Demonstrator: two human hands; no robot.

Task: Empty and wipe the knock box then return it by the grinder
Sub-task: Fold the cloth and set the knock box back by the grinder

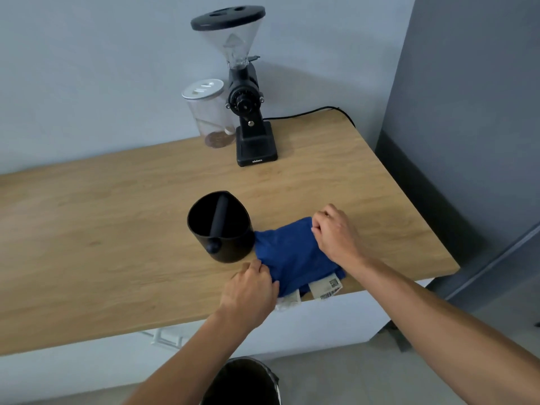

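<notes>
- Down nearest the person, on the floor just below the desk's (87, 273) front edge, a dark bin (242, 381) stands with its mouth up; I cannot see what is in it.
- At the front edge, toward the right end, a blue cloth (292, 252) lies flat, its paper tags (327, 286) hanging over the edge.
- The left hand (248, 293) has its fingers (257, 266) pressed together, pinching the cloth's near-left corner.
- The right hand (336, 232) sits at the cloth's far side, fingers curled in and nipping the far edge of the fabric.
- Just left of the cloth, touching its edge or very nearly, the knock box (220, 226) stands upright on the desk, a little in from the front edge. Its bar runs across the open top, and the inside looks dark and bare, so I would judge the emptying done.
- So the step in hand seems to be readying the cloth for wiping.
- The next move likely calls for bunching the cloth in one hand, steadying the box with the other, and working the cloth under and around the bar.
- Well back, near the desk's far edge by the wall, the grinder (248, 112) stands with its cord (306, 112) trailing toward the right corner.
- A clear jar (210, 112) sits just beside the grinder on its left, so the box will have to go in front or to the right.
</notes>
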